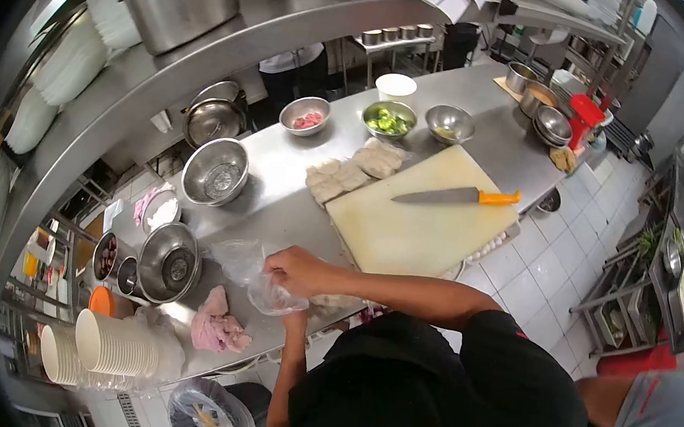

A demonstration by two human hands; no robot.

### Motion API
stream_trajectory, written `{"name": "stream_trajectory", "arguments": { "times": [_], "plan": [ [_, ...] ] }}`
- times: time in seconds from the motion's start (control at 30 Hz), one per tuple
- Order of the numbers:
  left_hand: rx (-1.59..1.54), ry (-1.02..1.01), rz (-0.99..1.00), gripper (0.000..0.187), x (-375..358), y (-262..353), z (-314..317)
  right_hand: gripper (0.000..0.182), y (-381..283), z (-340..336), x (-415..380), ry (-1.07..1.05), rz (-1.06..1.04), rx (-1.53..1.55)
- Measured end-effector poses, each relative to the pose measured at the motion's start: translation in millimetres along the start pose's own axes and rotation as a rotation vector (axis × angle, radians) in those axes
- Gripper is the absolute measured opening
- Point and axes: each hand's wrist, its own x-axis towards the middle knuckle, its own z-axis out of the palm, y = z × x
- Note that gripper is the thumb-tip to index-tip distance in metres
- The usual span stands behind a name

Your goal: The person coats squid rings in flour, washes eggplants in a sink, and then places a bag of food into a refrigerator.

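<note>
Both hands are together at the near edge of the steel table (248, 334), around a clear plastic bag (275, 297). The fingers of my right hand (295, 270) are curled closed on the bag's upper part. Below it is my left hand (296, 320), mostly hidden by the bag, so its fingers do not show clearly. More thin clear plastic (236, 256) spreads left of the hands. A crumpled pink cloth (218, 324) lies to the lower left. To the right, a knife (445, 196) with an orange handle rests on a pale cutting board (408, 229).
Filled plastic packets (351, 172) lie beside the board. Behind stand bowls of pink pieces (307, 117) and cut green vegetables (389, 120). Steel bowls (216, 171) and stacked paper cups (116, 344) stand left. A shelf (297, 19) overhangs the table. Another person's grey sleeve (656, 418) is close on the right.
</note>
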Motion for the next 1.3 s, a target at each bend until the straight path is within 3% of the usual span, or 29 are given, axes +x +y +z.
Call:
{"name": "stream_trajectory", "arguments": {
  "times": [0.13,0.3,0.37,0.47,0.53,0.6,0.7,0.8,0.9,1.03,1.1,1.13,1.17,1.2,1.27,1.3],
  "plan": [
    [-0.162,-0.142,-0.215,0.047,-10,-18,-1,0.013,-52,-20,-7,0.069,-0.002,0.164],
    [-0.257,-0.133,-0.045,0.051,-17,-33,1,0.015,-46,-22,-13,0.125,0.015,0.204],
    [-0.487,-0.085,-0.113,0.051,-8,1,-3,0.015,-48,-35,-20,0.175,0.037,0.102],
    [-0.029,0.055,0.262,0.047,2,-19,-3,0.015,-30,-63,-33,0.197,0.087,-0.107],
    [0.104,0.001,0.314,0.043,25,39,-21,0.014,-10,-71,-43,0.165,0.090,-0.265],
    [-0.003,-0.071,0.176,0.036,30,50,-20,0.015,11,-72,-59,0.102,0.075,-0.428],
    [-0.035,-0.086,0.212,0.031,43,76,-22,0.014,32,-64,-70,0.053,0.130,-0.504],
    [0.102,-0.048,0.442,0.030,45,95,-23,0.018,23,-78,-77,0.015,0.286,-0.346],
    [0.236,-0.042,0.600,0.029,47,116,-19,0.022,12,-90,-94,0.087,0.261,-0.204],
    [0.211,-0.132,0.605,0.029,63,159,-15,0.020,-2,-109,-127,0.148,0.359,0.271],
    [0.199,-0.255,0.453,0.037,76,218,-19,0.019,-20,-120,-144,0.137,0.464,0.645],
    [0.125,-0.219,0.616,0.032,78,262,-13,0.016,-42,-131,-153,0.151,0.516,0.868],
    [0.042,-0.172,0.781,0.027,79,306,-7,0.014,-56,-140,-161,0.125,0.493,1.120],
    [0.028,-0.146,0.794,0.024,76,342,-1,0.012,-66,-145,-167,0.086,0.449,1.378],
    [-0.015,-0.165,0.782,0.016,60,407,3,0.012,-71,-146,-172,-0.217,0.125,1.761],
    [-0.057,-0.161,0.802,0.015,52,429,4,0.011,-75,-149,-170,-0.253,0.039,1.758]
  ]
}}
